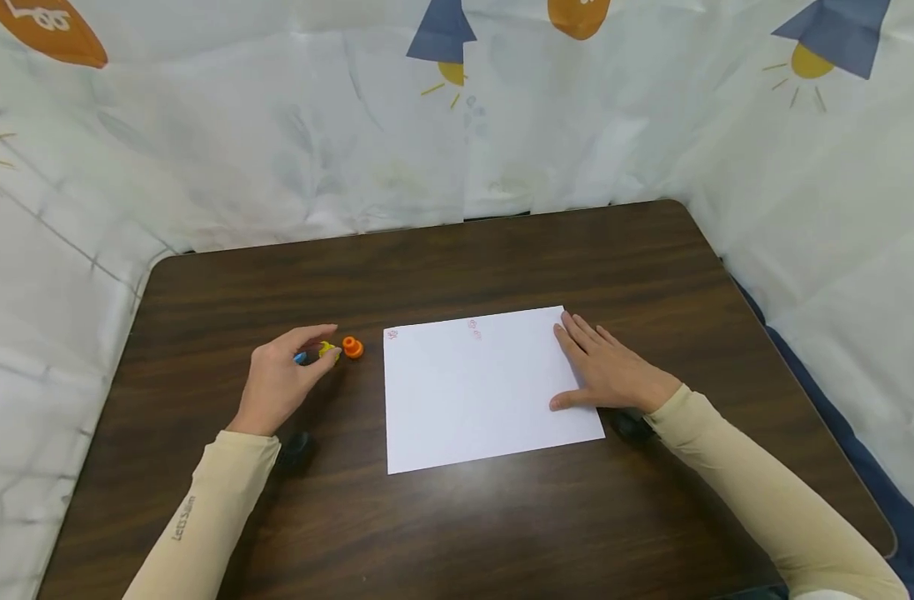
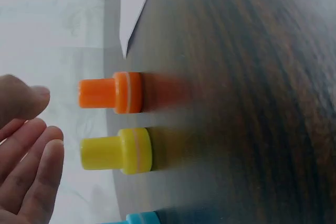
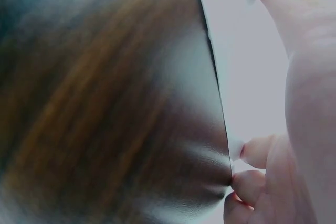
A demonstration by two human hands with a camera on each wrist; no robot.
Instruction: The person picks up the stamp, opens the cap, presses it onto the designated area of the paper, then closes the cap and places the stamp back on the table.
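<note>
Three small toy-like stamps stand in a row on the table left of the paper: an orange stamp (image 1: 353,347), a yellow stamp (image 1: 326,350) and a blue stamp (image 1: 300,358). My left hand (image 1: 282,372) is over the row, with thumb and fingers apart around the yellow one in the head view. In the left wrist view a gap shows between the fingertips and the knob of the yellow stamp (image 2: 115,152). My right hand (image 1: 614,371) rests with fingers spread on the right edge of a white sheet of paper (image 1: 479,392).
Small red marks (image 1: 472,325) are printed along the paper's top edge, with another at its top left corner. The dark wooden table (image 1: 457,533) is bordered at the back and sides by a white patterned curtain (image 1: 277,167).
</note>
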